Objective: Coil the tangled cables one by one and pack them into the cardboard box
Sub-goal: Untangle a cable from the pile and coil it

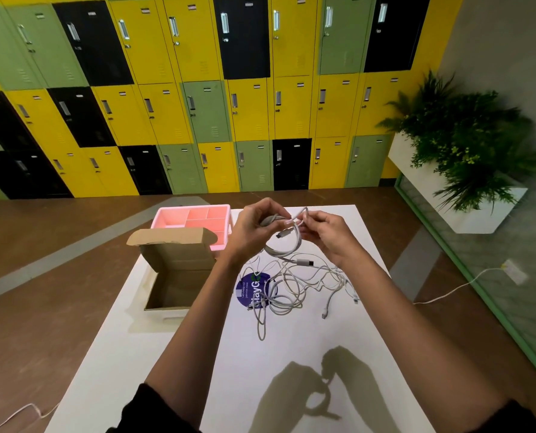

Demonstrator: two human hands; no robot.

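Note:
Above the white table (pixel 291 354) my left hand (pixel 254 226) grips a grey cable coil (pixel 287 245) of a few loops. My right hand (pixel 326 231) pinches the same cable's loose strand just right of the coil. One plug end (pixel 305 262) hangs below the loops. Beneath the hands a pile of tangled white cables (pixel 294 287) lies on the table, partly over a round blue sticker (pixel 249 290). The cardboard box (pixel 179 276) stands open at the table's left edge, lid up, with nothing visible inside.
A pink divided tray (pixel 194 220) sits behind the box at the table's far left. Coloured lockers line the back wall. A white planter with greenery (pixel 460 157) stands at the right. A white cord (pixel 448 290) runs across the brown floor on the right.

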